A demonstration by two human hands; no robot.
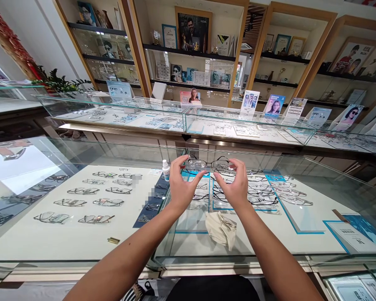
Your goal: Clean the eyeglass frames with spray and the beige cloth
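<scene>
A pair of thin dark-framed glasses [209, 165] is held up between my two hands, above the glass display case [188, 246]. My left hand [183, 184] grips its left side and my right hand [235, 182] its right side, with fingertips at the outer edges and thumbs below. Below the hands lies a crumpled cream cloth [221, 230] on the glass. A small white bottle [166, 170] stands just left of my left hand. Rows of dark-framed glasses [263, 200] show under and behind my right hand.
More glasses [97, 219] lie in rows in the left case, near a small gold-coloured object [113, 240]. Blue-edged cards [347, 236] are at the right. Behind runs another glass case [138, 119] topped with upright leaflets [274, 105], then wall shelves [191, 52].
</scene>
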